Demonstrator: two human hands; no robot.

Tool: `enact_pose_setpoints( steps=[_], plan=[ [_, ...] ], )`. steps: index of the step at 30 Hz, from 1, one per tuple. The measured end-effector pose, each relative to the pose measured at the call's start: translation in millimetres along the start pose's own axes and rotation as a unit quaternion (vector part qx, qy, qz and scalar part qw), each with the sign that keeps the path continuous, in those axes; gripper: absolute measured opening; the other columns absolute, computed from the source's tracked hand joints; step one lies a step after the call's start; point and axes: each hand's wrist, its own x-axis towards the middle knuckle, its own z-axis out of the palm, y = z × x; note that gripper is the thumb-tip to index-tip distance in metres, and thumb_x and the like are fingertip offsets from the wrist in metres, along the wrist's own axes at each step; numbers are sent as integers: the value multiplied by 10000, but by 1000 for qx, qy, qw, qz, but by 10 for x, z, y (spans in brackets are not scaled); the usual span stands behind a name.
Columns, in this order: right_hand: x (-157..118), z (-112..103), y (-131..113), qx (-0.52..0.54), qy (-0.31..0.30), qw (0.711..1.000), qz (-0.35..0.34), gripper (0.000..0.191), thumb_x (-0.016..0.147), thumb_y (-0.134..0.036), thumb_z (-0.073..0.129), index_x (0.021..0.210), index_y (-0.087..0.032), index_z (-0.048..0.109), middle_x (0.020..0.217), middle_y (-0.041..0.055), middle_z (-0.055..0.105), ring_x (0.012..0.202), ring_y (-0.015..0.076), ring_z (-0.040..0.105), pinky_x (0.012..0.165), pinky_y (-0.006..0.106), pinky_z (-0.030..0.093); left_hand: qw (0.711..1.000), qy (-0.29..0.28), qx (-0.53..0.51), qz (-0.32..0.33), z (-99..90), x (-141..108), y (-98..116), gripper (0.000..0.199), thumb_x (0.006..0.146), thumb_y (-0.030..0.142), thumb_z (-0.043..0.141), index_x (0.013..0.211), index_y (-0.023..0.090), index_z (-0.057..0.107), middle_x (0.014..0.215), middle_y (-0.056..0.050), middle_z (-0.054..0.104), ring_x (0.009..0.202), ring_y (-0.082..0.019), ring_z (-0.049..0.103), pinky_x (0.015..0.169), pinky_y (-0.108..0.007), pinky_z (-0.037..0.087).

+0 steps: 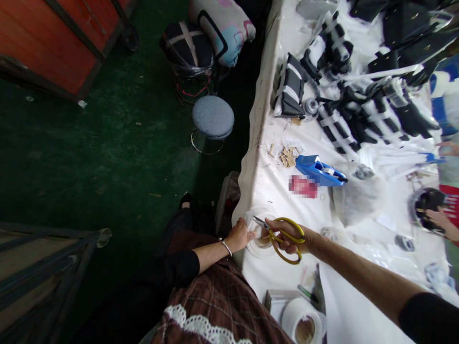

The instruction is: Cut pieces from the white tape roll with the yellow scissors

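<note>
1. left hand (237, 236): at the 9 o'clock side of the white roll (255, 248), fingers bent against it; cannot tell whether they grip.
2. right hand (292, 232): fingers closed on the yellow-handled scissors (273, 236); blades over the roll, pointing to 10 o'clock.
3. roll: on the table (283, 279), near its edge, between the hands.
4. from the roll: paper bits (288, 155) at 1 o'clock, blue holder (306, 163) between 1 and 2, larger roll (291, 315) at 5, stool (213, 116) at 11.
</note>
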Motion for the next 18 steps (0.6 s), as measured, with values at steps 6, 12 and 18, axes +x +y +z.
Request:
enact_pose_setpoints(
  steps=[6, 12, 18],
  plan=[
    [46, 103, -150, -96, 43, 994, 11, 529, 882, -634, 489, 984, -127, 601, 517, 8, 548, 334, 54, 380, 266, 127, 260, 998, -26, 18, -60, -1, 5, 52, 493, 846, 431, 571, 1203, 108, 465, 1152, -209, 605, 1107, -339, 603, 958, -425, 488],
    [60, 75, 13, -92, 47, 994, -19, 548, 879, -656, 460, 956, -134, 608, 482, -37, 465, 330, 47, 338, 281, 135, 250, 1000, -14, 9, -26, -13, 8, 25, 469, 811, 404, 626, 1178, 139, 504, 1133, -179, 610, 1098, -337, 599, 956, -427, 486],
    [70, 85, 213, -220, 100, 957, -160, 533, 828, -654, 532, 788, -129, 611, 466, -35, 481, 327, 66, 403, 301, 178, 289, 999, -14, 30, -18, -43, 18, 35, 454, 787, 398, 645, 1145, 149, 518, 1105, -168, 609, 1103, -344, 592, 957, -431, 477]
  ],
)
